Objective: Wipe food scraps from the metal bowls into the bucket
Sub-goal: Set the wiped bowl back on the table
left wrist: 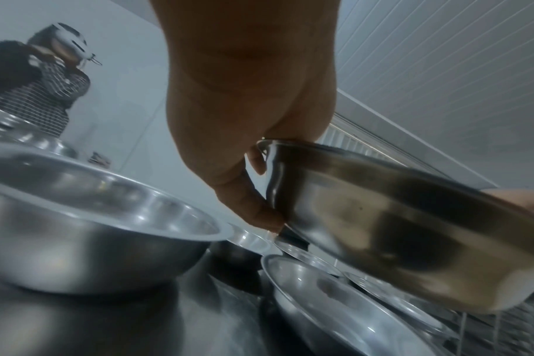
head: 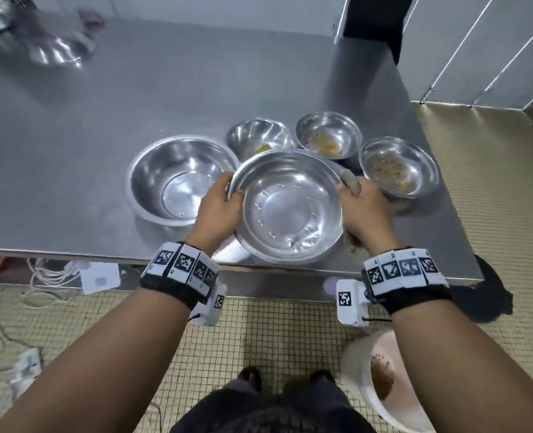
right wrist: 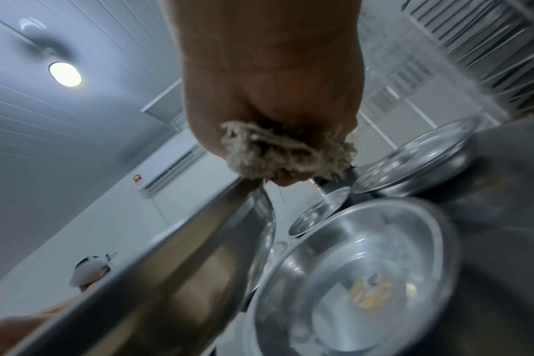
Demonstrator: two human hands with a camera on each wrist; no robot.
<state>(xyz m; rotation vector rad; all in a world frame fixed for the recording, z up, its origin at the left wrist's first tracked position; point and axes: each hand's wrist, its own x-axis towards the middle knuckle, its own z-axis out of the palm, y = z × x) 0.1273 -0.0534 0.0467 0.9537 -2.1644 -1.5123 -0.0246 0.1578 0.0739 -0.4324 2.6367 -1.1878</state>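
I hold a large metal bowl (head: 290, 207) tilted toward me above the table's front edge. My left hand (head: 219, 203) grips its left rim, thumb inside. My right hand (head: 360, 204) grips the right rim together with a grey-brown rag (head: 351, 182). In the left wrist view the bowl's outer wall (left wrist: 396, 228) hangs under my left hand (left wrist: 253, 168); in the right wrist view the rag (right wrist: 287, 154) is bunched in my right hand (right wrist: 271, 96) above the rim. The held bowl looks clean inside. The pink-white bucket (head: 365, 398) stands on the floor at lower right with brown scraps in it.
A second large clean bowl (head: 180, 179) sits left of the held one. Three small bowls with food scraps (head: 260, 140) (head: 329, 134) (head: 398, 167) stand behind and to the right. More metalware (head: 58, 48) lies at the steel table's (head: 102, 120) far left. Cables (head: 49, 273) hang below.
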